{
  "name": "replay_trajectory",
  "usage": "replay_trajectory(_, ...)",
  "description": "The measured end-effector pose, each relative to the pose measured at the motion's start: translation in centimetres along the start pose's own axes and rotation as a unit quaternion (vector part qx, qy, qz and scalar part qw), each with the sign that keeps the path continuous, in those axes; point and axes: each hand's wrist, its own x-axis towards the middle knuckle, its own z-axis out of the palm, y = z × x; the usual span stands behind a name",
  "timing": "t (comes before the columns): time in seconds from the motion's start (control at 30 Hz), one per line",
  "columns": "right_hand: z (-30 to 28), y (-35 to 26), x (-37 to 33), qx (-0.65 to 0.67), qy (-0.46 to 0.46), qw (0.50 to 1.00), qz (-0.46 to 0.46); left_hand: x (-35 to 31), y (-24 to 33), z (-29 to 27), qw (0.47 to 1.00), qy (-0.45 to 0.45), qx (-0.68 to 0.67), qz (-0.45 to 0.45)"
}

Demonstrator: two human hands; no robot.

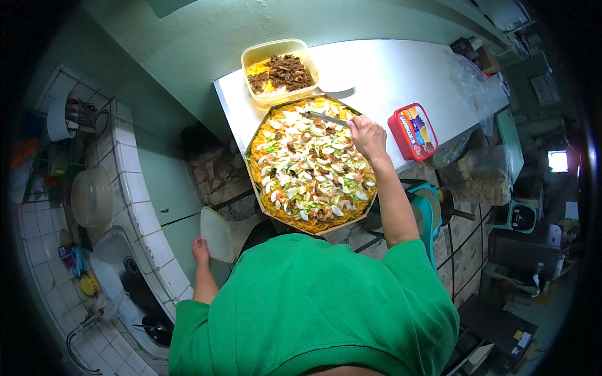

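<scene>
A large octagonal tray point(252, 170) holds yellow noodles topped with sliced egg, shrimp, greens and brown bits. Over its far right part, my right hand point(369, 136) is closed around the handle of a slim metal utensil point(330, 119). The utensil's tip is above the toppings with something dark at it; I cannot tell whether it is tongs or a spoon. Low on the left, my left hand point(200, 250) grips the edge of a pale, rounded rectangular lid point(217, 234). Just beyond the tray stands a clear plastic tub point(279, 99) with dark brown strips and yellow bits.
On the white table point(389, 72), a red rectangular tub point(414, 132) sits right of my right arm. Plastic bags point(471, 84) lie at the table's right end. A teal stool point(426, 216) stands to the right. Along the left run a tiled counter point(139, 188) and a sink point(119, 266).
</scene>
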Motion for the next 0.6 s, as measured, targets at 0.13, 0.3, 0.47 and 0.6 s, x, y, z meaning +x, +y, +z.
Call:
replay_trajectory(0.13,-0.4,-0.4,-0.1,0.036,-0.003,0.999,0.001,-0.1,0.7,-0.3,0.999,-0.005,-0.018,-0.045)
replay_trajectory(0.3,-0.3,-2.1,0.1,-0.015,-0.050,0.998,-0.028,0.3,0.7,-0.4,1.000,-0.008,-0.004,-0.026)
replay_trajectory(0.47,-3.4,-2.2,1.6,0.041,-0.054,0.997,0.038,0.7,0.2,-0.7,1.000,-0.008,-0.007,-0.025)
replay_trajectory(0.6,-5.0,-2.7,4.8,0.108,0.118,0.987,-0.017,1.3,-0.2,-0.7,0.999,-0.004,-0.045,-0.016)
